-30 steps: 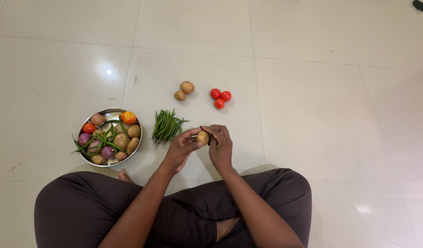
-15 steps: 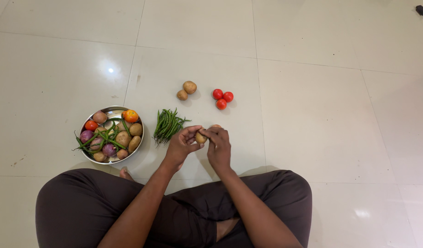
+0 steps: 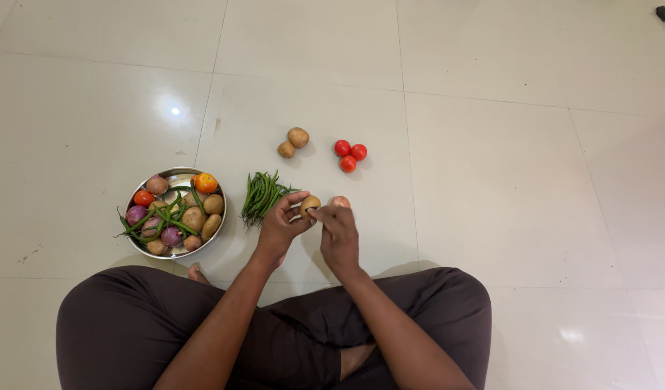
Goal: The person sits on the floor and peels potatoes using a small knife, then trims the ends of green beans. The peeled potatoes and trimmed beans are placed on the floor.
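Observation:
My left hand (image 3: 280,225) holds a small brown potato (image 3: 309,206) in its fingertips above the floor. My right hand (image 3: 337,235) is beside it, back up and fingers curled, with one fingertip touching the potato. A pale pinkish round thing (image 3: 340,201) shows just past the right hand's knuckles; I cannot tell whether that hand holds it. A bunch of green beans (image 3: 260,196) lies just left of my left hand.
A steel bowl (image 3: 175,173) at the left holds potatoes, onions, tomatoes and green beans. Two potatoes (image 3: 293,141) and three red tomatoes (image 3: 349,154) lie on the white tiled floor beyond my hands. My crossed legs (image 3: 145,325) fill the near edge.
Both hands have stayed together around the potato with only small finger movements. The pinkish round thing now shows beyond my right hand.

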